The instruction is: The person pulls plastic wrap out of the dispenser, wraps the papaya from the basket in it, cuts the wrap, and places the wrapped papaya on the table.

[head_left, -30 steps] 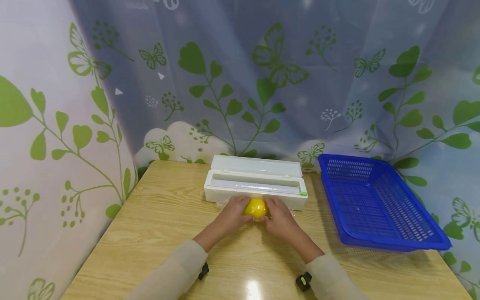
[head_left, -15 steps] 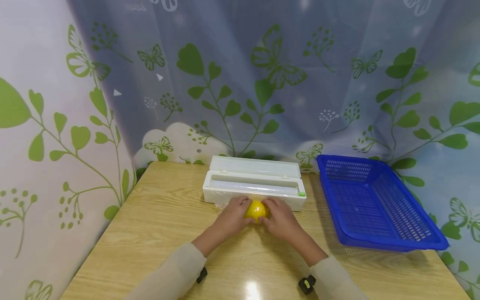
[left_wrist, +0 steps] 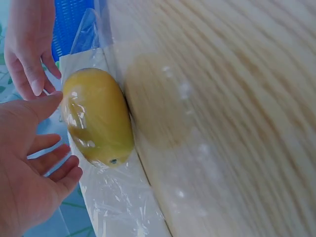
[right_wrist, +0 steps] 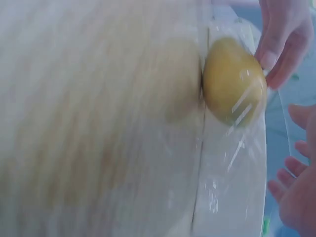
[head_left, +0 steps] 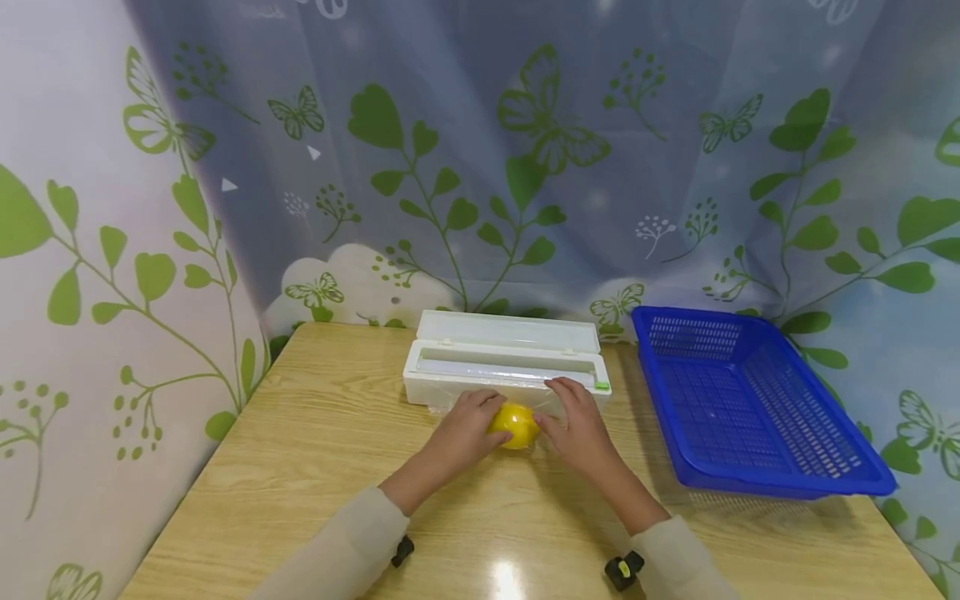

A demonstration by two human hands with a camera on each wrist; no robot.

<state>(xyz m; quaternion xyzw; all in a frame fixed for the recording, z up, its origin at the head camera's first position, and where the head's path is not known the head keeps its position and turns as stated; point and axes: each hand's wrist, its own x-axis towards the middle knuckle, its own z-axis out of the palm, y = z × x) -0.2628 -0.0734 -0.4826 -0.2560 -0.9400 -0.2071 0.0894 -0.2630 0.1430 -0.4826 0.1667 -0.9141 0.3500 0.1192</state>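
Note:
A smooth yellow mango (head_left: 516,425) lies under clear cling film (left_wrist: 116,197) on the table, right in front of a white cling film dispenser (head_left: 480,392). The dispenser's lid stands open, showing the film roll (head_left: 502,371) inside. My left hand (head_left: 467,427) holds the mango's left end, thumb on the near side. My right hand (head_left: 581,429) is off the fruit, fingers spread and loosely bent at the dispenser's front wall. In the right wrist view a gap shows between my right fingers (right_wrist: 296,165) and the mango. The film spreads to both sides of the fruit.
A blue plastic basket (head_left: 757,471) stands at the right of the wooden table (head_left: 315,433). On the dispenser's right end sits a green slider (head_left: 602,385). A printed curtain (head_left: 450,167) rises behind the table's far edge.
Both hands gripped the mango before; my right hand has since let go and shifted to the right, its fingers spreading. My left hand stays at the mango's left end.

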